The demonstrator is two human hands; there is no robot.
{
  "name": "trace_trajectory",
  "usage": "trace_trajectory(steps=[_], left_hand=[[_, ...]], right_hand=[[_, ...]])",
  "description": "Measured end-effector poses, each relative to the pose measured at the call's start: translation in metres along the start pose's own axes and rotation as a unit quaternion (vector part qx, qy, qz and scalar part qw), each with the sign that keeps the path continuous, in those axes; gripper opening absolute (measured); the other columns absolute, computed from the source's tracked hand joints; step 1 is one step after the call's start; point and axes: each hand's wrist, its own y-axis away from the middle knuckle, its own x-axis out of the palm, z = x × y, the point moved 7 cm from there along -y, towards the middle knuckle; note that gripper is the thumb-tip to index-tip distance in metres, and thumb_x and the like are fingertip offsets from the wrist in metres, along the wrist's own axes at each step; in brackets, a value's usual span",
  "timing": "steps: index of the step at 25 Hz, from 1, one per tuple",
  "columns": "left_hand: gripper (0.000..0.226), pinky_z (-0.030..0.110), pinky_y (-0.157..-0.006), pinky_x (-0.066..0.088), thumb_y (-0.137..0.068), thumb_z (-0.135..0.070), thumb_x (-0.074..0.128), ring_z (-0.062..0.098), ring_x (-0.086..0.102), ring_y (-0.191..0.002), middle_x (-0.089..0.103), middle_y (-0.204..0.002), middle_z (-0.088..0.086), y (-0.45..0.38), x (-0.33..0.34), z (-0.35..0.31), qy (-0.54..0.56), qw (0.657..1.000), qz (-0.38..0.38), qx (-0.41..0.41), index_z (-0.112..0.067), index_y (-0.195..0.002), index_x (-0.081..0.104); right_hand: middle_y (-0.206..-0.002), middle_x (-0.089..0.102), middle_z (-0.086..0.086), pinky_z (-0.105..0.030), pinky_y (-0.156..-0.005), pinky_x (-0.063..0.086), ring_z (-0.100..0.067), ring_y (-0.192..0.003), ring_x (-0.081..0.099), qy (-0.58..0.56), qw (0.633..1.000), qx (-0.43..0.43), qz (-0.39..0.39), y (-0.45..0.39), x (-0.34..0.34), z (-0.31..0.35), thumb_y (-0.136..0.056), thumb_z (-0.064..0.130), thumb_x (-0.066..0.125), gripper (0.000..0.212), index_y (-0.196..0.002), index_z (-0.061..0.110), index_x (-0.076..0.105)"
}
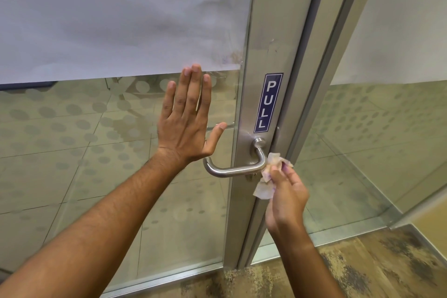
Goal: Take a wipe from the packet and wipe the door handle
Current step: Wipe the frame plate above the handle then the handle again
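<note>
A brushed-steel lever door handle [232, 170] sticks out of the metal door frame under a blue PULL sticker [268, 103]. My right hand [286, 198] pinches a crumpled white wipe [269, 176], which presses against the bend of the handle near its mount. My left hand [187, 117] lies flat on the glass door panel [84, 152], fingers spread, just left of the handle and holding nothing. No wipe packet is in sight.
The door's upper glass is frosted; the lower part shows dotted film and a tiled floor behind. A fixed glass panel [377, 140] stands to the right of the frame. Mottled brown carpet [362, 271] covers the floor at my side.
</note>
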Motion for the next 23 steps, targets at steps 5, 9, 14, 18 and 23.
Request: trace_trajectory(steps=[5, 9, 14, 18, 23], left_hand=[[0.094, 0.042, -0.123, -0.011, -0.093, -0.062, 0.039, 0.025, -0.022, -0.150, 0.007, -0.158, 0.022, 0.001, -0.001, 0.000, 0.003, 1.000, -0.002, 0.000, -0.001, -0.153, 0.002], [0.093, 0.043, -0.123, -0.009, -0.093, -0.061, 0.039, 0.024, -0.021, -0.150, 0.008, -0.158, 0.022, 0.000, -0.002, 0.000, 0.002, 1.000, -0.005, -0.001, 0.003, -0.154, 0.011], [0.090, 0.043, -0.123, -0.008, -0.094, -0.061, 0.039, 0.023, -0.022, -0.150, 0.007, -0.158, 0.022, 0.000, -0.001, 0.000, 0.004, 1.000, -0.002, -0.008, 0.002, -0.154, 0.014], [0.090, 0.043, -0.124, -0.008, -0.093, -0.059, 0.041, 0.023, -0.022, -0.150, 0.006, -0.158, 0.021, 0.000, -0.002, 0.000, 0.007, 1.000, 0.001, -0.010, 0.001, -0.154, 0.013], [0.092, 0.043, -0.124, -0.007, -0.090, -0.055, 0.051, 0.028, -0.002, -0.152, 0.007, -0.159, 0.022, 0.000, -0.007, 0.000, 0.013, 1.000, 0.007, 0.000, 0.002, -0.154, 0.016]], right_hand=[[-0.107, 0.069, 0.011, -0.015, -0.091, 0.048, 0.004, -0.099, 0.063, 0.310, 0.918, -0.237, 0.068, 0.002, 0.028, 0.032, -0.093, 0.008, 0.061, 0.025, -0.108, 0.023, 0.072], [-0.133, 0.060, 0.000, -0.015, -0.106, 0.031, -0.011, -0.126, 0.051, 0.476, 0.792, -0.367, 0.106, 0.015, 0.041, 0.019, -0.099, 0.018, 0.050, 0.033, -0.128, 0.012, 0.062], [-0.139, 0.056, -0.010, -0.036, -0.115, 0.033, -0.022, -0.138, 0.042, 0.552, 0.677, -0.472, 0.123, 0.042, 0.042, 0.005, -0.096, 0.016, 0.040, 0.044, -0.137, 0.006, 0.053], [-0.146, 0.047, -0.013, -0.035, -0.120, 0.022, -0.027, -0.142, 0.034, 0.588, 0.597, -0.524, 0.151, 0.070, 0.050, -0.014, -0.080, -0.003, 0.031, 0.063, -0.142, 0.001, 0.045], [-0.139, 0.055, -0.015, -0.038, -0.116, 0.030, -0.027, -0.135, 0.046, 0.605, 0.538, -0.552, 0.200, 0.093, 0.076, -0.029, -0.078, -0.005, 0.029, 0.063, -0.135, 0.002, 0.054]])
